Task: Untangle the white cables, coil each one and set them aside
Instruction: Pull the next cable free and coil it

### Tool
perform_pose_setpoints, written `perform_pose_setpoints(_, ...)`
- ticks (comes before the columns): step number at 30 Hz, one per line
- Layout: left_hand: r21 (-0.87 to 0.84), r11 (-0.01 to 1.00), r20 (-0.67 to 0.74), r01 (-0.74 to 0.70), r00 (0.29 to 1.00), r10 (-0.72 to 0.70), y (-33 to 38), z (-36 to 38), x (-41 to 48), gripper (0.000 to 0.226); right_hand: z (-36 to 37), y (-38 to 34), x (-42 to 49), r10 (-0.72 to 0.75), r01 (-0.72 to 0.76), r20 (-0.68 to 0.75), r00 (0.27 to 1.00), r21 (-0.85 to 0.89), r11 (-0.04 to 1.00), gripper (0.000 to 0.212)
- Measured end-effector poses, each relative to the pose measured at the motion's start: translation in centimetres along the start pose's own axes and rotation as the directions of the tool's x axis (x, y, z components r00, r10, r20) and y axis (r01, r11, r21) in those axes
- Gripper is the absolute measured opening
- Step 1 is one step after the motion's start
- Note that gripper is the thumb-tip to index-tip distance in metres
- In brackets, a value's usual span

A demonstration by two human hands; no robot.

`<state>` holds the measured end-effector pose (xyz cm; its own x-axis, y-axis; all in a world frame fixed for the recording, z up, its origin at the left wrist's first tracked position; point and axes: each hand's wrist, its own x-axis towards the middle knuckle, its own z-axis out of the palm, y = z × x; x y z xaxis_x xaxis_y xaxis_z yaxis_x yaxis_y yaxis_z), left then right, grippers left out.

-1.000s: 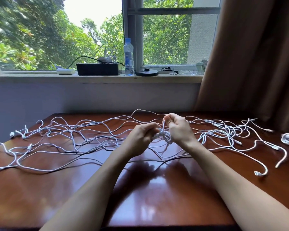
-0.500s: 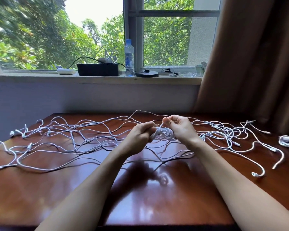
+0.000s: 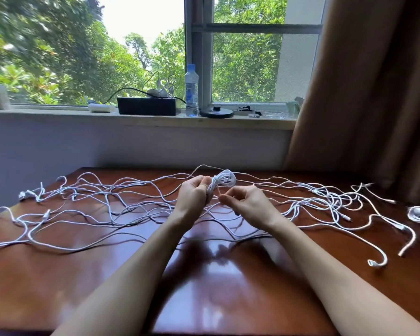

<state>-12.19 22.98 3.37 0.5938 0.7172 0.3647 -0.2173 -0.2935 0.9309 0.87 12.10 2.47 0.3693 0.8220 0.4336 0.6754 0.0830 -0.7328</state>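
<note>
Above surface (image 3: 216, 299) centre, left grip (image 3: 194, 196) clamps small coil (image 3: 224, 180), now raised higher. Right grip (image 3: 250, 203), previously at coil, now sits lower, apart, pinching strand (image 3: 218, 190) trailing from it. Likely final wrap; remaining cables (image 3: 131, 184) stay spread across surface, tangled.

A glossy reddish-brown wooden bench (image 3: 228, 299) stands against a pale wall (image 3: 107, 146) below a windowsill (image 3: 58, 115). On the sill a white power strip (image 3: 101, 107) lies just beside a long black box (image 3: 147, 106). Right of the box stands an upright clear water bottle (image 3: 191, 90) with a blue cap, then a flat black round disc (image 3: 216, 113). A brown curtain (image 3: 374, 93) hangs at the right. Green trees (image 3: 46, 57) fill the window.
</note>
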Motion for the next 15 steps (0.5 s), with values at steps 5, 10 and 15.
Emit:
perform_pose_setpoints(5, 0.321, 0.944, -0.111, -0.075, 0.987, 0.116, -1.2, -0.7, 0.8, 0.038, 0.1, -0.6, -0.4, -0.124, 0.128, 0.051, 0.991, -0.081, 0.988, 0.011)
perform_pose_setpoints(10, 0.600, 0.791, -0.066, -0.117, 0.979, 0.195, -1.9, -0.9, 0.8, 0.033, -0.1, -0.3, -0.8, -0.156, 0.168, 0.074, 0.985, -0.185, 0.968, 0.013)
perform_pose_setpoints(15, 0.689, 0.714, -0.021, -0.124, 0.981, 0.191, -2.2, -1.3, 1.0, 0.033, -0.7, -0.6, -0.7, -0.285, 0.259, -0.013, 0.958, -0.382, 0.887, 0.017)
